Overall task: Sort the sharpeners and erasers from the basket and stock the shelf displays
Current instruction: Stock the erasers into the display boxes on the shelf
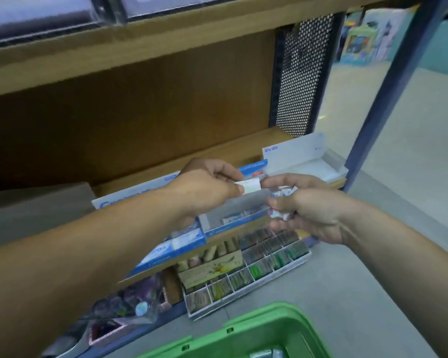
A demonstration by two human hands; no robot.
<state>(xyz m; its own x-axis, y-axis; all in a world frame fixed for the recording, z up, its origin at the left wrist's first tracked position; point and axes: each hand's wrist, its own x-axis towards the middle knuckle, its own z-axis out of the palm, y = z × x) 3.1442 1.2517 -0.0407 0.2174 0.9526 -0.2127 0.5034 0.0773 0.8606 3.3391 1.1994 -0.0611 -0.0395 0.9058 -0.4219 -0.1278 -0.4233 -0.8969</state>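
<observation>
Fingers [223, 173] of the left hand [207, 189] pinch one eraser [250, 186]; the right hand [313, 210] clutches several, number unclear.

Between the upper shelf board [140, 47] and the lower shelf [217, 151] there is a wide open gap, free up to the brown back wall [140, 112]. At the right, the perforated panel [305, 73] and the blue post [398, 73] close it. Blue display boxes [181, 241] and a white box [303, 158] fill the shelf's near edge. The green basket [269, 329] blocks the near floor; the floor [373, 280] to its right is free.
</observation>
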